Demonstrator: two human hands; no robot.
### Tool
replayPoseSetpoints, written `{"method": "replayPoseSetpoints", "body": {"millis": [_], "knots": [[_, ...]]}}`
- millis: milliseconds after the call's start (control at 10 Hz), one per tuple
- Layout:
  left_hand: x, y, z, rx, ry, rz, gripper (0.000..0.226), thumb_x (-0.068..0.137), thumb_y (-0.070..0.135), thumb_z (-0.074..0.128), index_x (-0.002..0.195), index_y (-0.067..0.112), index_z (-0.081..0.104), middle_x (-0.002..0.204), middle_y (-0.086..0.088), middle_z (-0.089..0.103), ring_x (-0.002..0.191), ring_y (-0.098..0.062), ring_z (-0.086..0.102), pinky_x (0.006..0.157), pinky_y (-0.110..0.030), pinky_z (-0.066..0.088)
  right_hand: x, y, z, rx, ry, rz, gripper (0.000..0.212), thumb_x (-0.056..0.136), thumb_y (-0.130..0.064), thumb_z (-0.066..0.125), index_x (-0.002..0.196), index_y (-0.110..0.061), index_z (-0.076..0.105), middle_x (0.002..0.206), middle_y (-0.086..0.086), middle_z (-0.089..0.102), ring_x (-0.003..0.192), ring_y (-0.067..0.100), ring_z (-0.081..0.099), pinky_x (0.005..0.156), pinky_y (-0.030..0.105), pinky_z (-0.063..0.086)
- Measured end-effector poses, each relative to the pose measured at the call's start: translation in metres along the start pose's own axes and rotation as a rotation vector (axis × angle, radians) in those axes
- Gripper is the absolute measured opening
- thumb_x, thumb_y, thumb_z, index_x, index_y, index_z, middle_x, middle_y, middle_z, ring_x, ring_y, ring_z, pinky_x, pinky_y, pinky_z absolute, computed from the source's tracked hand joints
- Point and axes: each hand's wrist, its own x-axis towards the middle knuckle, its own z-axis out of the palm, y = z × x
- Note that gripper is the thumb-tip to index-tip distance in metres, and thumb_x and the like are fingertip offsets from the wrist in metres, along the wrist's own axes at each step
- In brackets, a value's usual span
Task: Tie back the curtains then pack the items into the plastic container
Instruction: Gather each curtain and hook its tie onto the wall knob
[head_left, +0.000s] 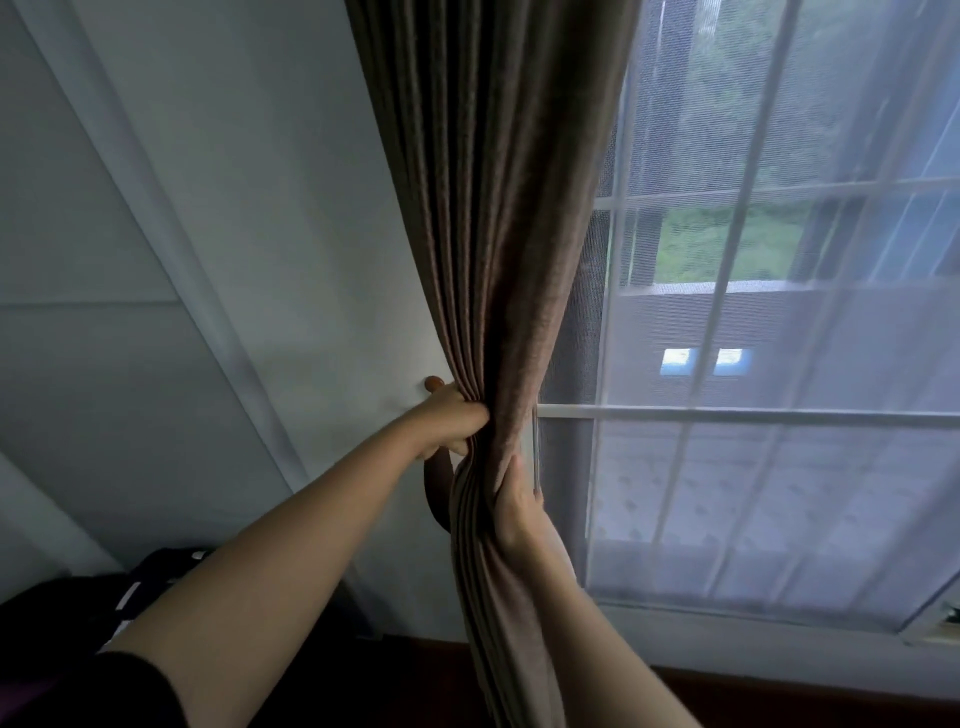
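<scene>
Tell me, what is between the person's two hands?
In the head view, only the gathered brown curtain runs between the left hand, which grips it higher, and the right hand, lower.

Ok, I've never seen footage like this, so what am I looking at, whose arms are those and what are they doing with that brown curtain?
No machine here: a person wears a camera on the head, so you see their own bare arms. The left hand grips the bunched brown curtain beside a small wall knob; the right hand grips the bunch lower down. A dark curved band, probably the tieback, hangs below the left hand. A sheer curtain covers the window.
</scene>
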Motion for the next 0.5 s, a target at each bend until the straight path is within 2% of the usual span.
{"method": "replayPoseSetpoints", "body": {"millis": [100, 200, 300, 400, 500], "knots": [[-0.001, -0.001, 0.000, -0.107, -0.044, -0.032, 0.031, 0.078, -0.003, 0.049, 0.101, 0.013, 0.062, 0.094, -0.003, 0.062, 0.083, -0.013, 0.057, 0.059, -0.024, 0.049, -0.007, 0.008, 0.019, 0.035, 0.069, 0.031, 0.052, 0.099, -0.033, 0.004, 0.140, -0.026, 0.035, 0.136, -0.006, 0.046, 0.135, 0.014, 0.034, 0.116, 0.050, -0.003], [-0.004, 0.001, 0.001, -0.146, -0.099, -0.020, 0.021, 0.075, -0.005, 0.052, 0.081, 0.012, 0.064, 0.078, -0.001, 0.062, 0.078, -0.012, 0.057, 0.056, -0.021, 0.047, -0.001, 0.015, 0.026, 0.020, 0.108, 0.015, 0.051, 0.099, -0.032, 0.006, 0.138, -0.024, 0.038, 0.138, -0.003, 0.047, 0.137, 0.018, 0.034, 0.115, 0.052, -0.007], [-0.005, 0.005, -0.001, -0.062, -0.157, 0.012, 0.033, 0.075, 0.019, 0.072, 0.106, 0.020, 0.062, 0.096, 0.007, 0.063, 0.092, -0.009, 0.057, 0.071, -0.028, 0.051, -0.001, 0.018, 0.027, 0.011, 0.043, 0.056, 0.045, 0.102, -0.032, 0.015, 0.143, -0.025, 0.032, 0.146, 0.001, 0.040, 0.138, 0.020, 0.032, 0.117, 0.051, 0.012], [-0.003, 0.008, 0.000, 0.065, -0.138, 0.014, 0.063, 0.069, 0.036, 0.079, 0.125, 0.024, 0.052, 0.107, 0.010, 0.055, 0.100, -0.011, 0.052, 0.081, -0.035, 0.051, -0.003, 0.015, 0.027, 0.086, 0.044, 0.081, 0.041, 0.099, -0.045, 0.024, 0.134, -0.032, 0.041, 0.135, 0.001, 0.050, 0.126, 0.024, 0.046, 0.109, 0.046, 0.034], [0.004, 0.005, -0.004, 0.127, -0.066, -0.002, 0.079, 0.060, 0.045, 0.081, 0.129, 0.025, 0.048, 0.118, 0.006, 0.054, 0.107, -0.015, 0.053, 0.077, -0.035, 0.055, -0.007, 0.007, 0.036, 0.296, 0.005, 0.136, 0.040, 0.094, -0.057, 0.030, 0.120, -0.034, 0.050, 0.113, -0.004, 0.058, 0.105, 0.021, 0.056, 0.096, 0.040, 0.045]]}}
